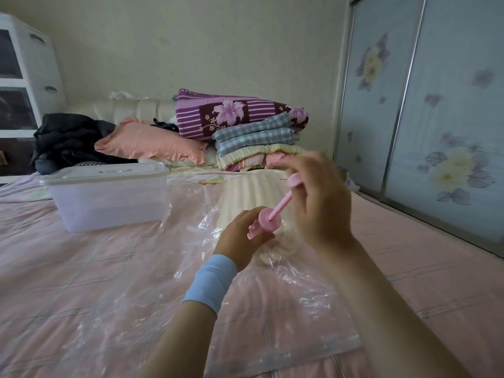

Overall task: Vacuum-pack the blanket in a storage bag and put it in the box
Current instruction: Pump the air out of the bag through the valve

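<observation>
Forearms: both reach in from the bottom edge of the head view, the left one wearing a light blue wristband (211, 282).
Storage bag (136, 309): clear, crinkled plastic spread flat over the bed (54, 268), its near edge under the forearms.
Left hand (240, 236): fingers curled round the barrel of a pink pump (268, 218), which is held down on the bag.
Right hand (319, 203): raised above the left, fingers closed on the pump's handle, with the thin rod slanting up from the barrel cap to it.
Blanket (245, 192): cream and ribbed, inside the bag, bunched beneath the pump and stretching away behind the hands.
Box (109, 203): clear plastic with its lid on, resting on the bed left of the blanket, just beside the bag's edge.
Pillow (152, 143): peach with a frilled border, behind the box.
Folded bedding (253, 137): purple floral, blue check and striped layers stacked at the head of the bed.
Dark clothes (68, 140): heaped left of the pillow.
Wardrobe (436, 105): sliding doors with a flower print, along the right side.
Drawer unit (21, 77): white, at the far left.
</observation>
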### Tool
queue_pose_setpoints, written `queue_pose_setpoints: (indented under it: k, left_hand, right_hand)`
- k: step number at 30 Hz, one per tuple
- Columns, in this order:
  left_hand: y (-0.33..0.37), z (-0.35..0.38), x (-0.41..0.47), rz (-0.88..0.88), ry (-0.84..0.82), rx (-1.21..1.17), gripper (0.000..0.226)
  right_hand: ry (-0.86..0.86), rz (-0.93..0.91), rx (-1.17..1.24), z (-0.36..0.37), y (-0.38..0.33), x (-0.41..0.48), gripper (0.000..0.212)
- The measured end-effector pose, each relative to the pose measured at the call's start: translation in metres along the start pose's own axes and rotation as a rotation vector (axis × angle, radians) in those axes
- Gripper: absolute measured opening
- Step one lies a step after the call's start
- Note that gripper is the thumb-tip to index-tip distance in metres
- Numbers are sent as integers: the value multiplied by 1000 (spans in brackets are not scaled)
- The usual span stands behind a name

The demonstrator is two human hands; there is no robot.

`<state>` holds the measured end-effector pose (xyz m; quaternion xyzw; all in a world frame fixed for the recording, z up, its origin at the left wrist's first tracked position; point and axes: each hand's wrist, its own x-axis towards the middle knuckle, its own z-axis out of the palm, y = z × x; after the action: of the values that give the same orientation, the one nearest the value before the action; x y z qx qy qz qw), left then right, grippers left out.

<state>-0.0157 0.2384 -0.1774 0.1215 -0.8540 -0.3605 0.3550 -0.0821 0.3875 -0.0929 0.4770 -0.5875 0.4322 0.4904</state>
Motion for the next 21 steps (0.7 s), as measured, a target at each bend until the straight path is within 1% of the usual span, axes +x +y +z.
queue_pose_setpoints:
  k: [1, 2, 3, 4, 7, 8, 9, 10, 11, 14, 15, 16, 17, 18, 21]
  left_hand:
    - [-1, 1, -1, 1, -4, 2, 46]
    - [-1, 2, -2, 2, -3, 5, 45]
    - [-1, 3, -2, 4, 2, 6, 45]
    - [0, 4, -3, 5, 8, 0, 45]
    - [4, 4, -3, -10, 1, -30, 42]
    - [4, 3, -3, -14, 0, -37, 41]
    - [4, 3, -2, -16, 7, -49, 41]
    - [3, 2, -1, -20, 21, -64, 43]
    - [2, 2, 0, -23, 33, -81, 44]
    - [-2, 0, 3, -34, 41, -103, 48]
    - [-4, 0, 4, -38, 37, -106, 49]
    - [-4, 0, 5, -41, 28, -105, 49]
    - [-4, 0, 6, -42, 19, -105, 48]
    - [-3, 0, 6, -42, 11, -107, 46]
    - [0, 0, 4, -59, -25, -115, 36]
  right_hand:
    - [97, 18, -1, -2, -3, 2, 30]
    - [132, 34, -7, -1, -4, 0, 31]
    - [89, 44, -7, 3, -3, -6, 31]
    - [-22, 51, -8, 9, -1, -15, 32]
    - [-516, 87, 13, 25, 9, -47, 46]
    - [-596, 87, 40, 27, 11, -49, 47]
    - [-607, 90, 79, 26, 11, -46, 44]
    - [-561, 86, 123, 23, 10, -38, 40]
    - [-474, 69, 154, 18, 7, -27, 37]
    - [-128, 19, 187, 2, 0, 4, 32]
    - [-43, 5, 166, 0, -2, 7, 32]
    - [0, -1, 134, 1, -2, 5, 33]
    - [-17, -3, 100, 4, 0, -2, 32]
    - [-90, 6, 72, 10, 2, -14, 32]
    - [-515, 113, 77, 29, 12, -50, 38]
